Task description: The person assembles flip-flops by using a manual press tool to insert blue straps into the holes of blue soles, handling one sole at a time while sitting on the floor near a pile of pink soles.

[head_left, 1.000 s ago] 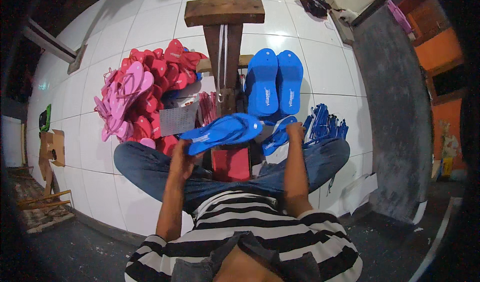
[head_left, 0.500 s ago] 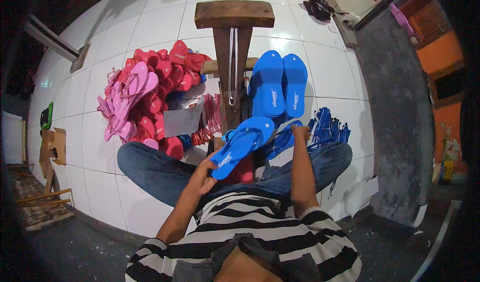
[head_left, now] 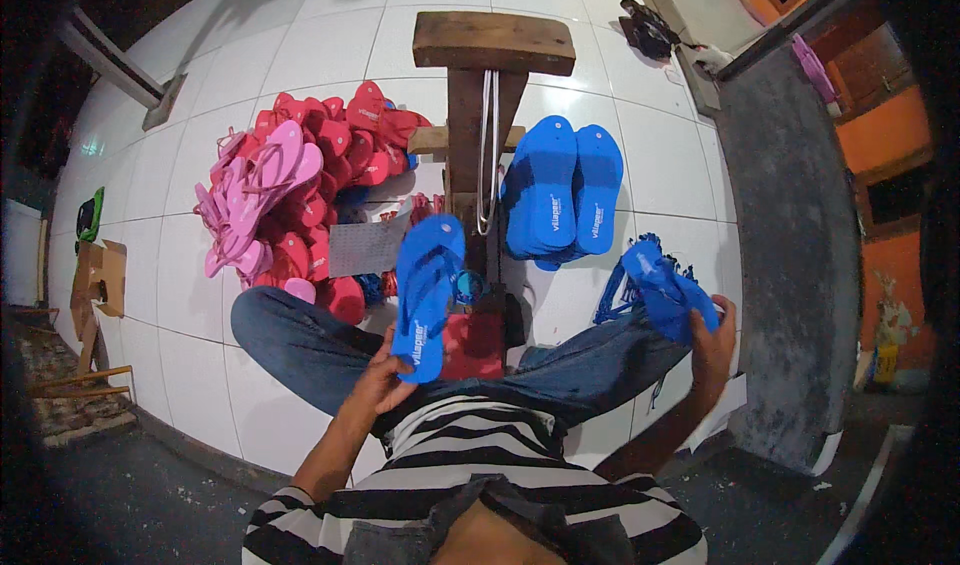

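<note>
Closed round its heel end, my left hand (head_left: 381, 379) holds a blue flip-flop (head_left: 424, 320) upright above my lap. A dark blue strap crosses its footbed. Over my right knee, my right hand (head_left: 714, 343) grips a second blue flip-flop (head_left: 662, 287), tilted, with its heel toward my palm. Between the two hands stands a dark wooden post with a crosspiece (head_left: 494, 43), and a pale metal loop (head_left: 489, 155) hangs down its front. Just right of the post lie stacked blue soles (head_left: 548, 190) in two columns. Blue straps (head_left: 622, 297) lie partly behind the right flip-flop.
Red flip-flops (head_left: 372, 125) make a large heap at left, with pink flip-flops (head_left: 262, 180) on its near side. A grey perforated sheet (head_left: 362, 250) leans by the heap. A red pad (head_left: 474, 345) lies between my legs. A black bag (head_left: 648, 30) sits at far right.
My right hand has swung right with its flip-flop, from beside the post to over my right knee. My left hand's flip-flop has turned more upright and shifted left.
</note>
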Demonstrator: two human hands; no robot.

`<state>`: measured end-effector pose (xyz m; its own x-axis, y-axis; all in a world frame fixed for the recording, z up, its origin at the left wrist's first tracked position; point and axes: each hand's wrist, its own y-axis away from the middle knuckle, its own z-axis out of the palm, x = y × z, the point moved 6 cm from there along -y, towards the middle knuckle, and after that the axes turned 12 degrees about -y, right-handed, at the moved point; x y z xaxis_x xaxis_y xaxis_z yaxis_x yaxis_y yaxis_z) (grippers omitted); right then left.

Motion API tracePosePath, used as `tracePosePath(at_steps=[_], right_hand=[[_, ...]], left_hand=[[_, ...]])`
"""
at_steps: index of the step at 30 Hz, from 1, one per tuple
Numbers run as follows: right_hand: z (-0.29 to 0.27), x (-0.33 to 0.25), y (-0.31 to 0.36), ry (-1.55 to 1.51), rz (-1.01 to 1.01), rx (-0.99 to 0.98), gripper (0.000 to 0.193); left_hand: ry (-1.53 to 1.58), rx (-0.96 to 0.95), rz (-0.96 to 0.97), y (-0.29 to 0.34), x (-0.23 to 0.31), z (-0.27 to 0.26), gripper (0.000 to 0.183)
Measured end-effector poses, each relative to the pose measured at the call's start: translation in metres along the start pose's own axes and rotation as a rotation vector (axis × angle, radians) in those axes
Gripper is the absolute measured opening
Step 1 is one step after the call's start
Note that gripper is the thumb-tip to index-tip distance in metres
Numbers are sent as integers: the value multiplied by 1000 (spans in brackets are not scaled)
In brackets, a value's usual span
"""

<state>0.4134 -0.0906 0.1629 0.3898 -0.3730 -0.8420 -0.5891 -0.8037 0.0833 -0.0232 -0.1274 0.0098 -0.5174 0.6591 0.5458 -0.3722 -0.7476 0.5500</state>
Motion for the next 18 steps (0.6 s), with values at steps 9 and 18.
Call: tracePosePath(at_steps=[9, 18], right_hand=[[92, -47, 63, -239, -128, -488, 47], [185, -3, 122, -561, 108, -726, 47]], left_hand=[[-67, 203, 312, -42, 14, -4, 74], [148, 259, 339, -53, 16, 8, 53]])
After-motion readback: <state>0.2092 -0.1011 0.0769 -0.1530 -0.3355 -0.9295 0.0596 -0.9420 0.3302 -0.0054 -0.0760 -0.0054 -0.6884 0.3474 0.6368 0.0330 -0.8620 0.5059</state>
